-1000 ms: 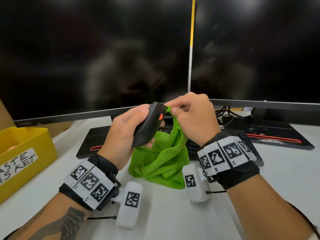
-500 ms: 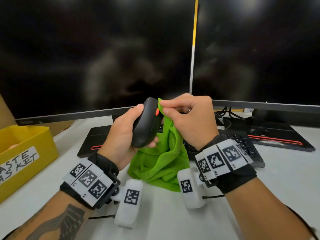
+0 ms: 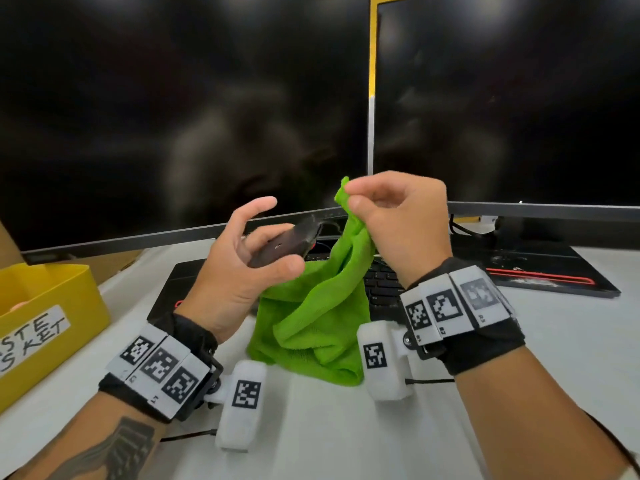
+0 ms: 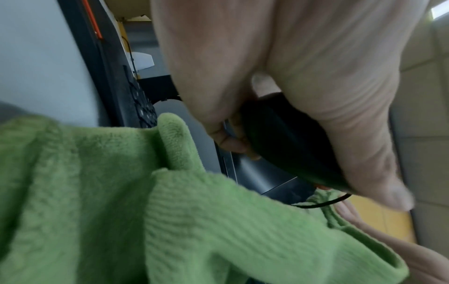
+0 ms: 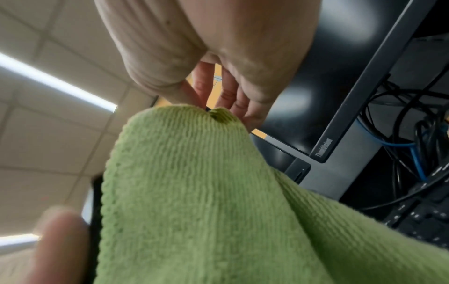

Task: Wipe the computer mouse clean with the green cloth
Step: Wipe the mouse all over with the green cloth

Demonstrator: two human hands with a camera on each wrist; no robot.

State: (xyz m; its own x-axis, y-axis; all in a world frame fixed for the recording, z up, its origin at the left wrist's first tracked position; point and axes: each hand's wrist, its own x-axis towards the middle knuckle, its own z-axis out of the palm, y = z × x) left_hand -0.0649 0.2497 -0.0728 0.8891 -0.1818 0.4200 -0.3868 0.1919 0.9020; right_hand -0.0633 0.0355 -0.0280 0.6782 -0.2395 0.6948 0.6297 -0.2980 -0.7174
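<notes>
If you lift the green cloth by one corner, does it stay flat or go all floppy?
Probably floppy: the green cloth hangs in loose folds from where the right hand pinches its top corner. It looks light, since two fingertips carry it. Its fuzzy weave likely grips rather than slips.

Mouse [image 3: 287, 244] left of cloth [image 3: 322, 306]
</notes>
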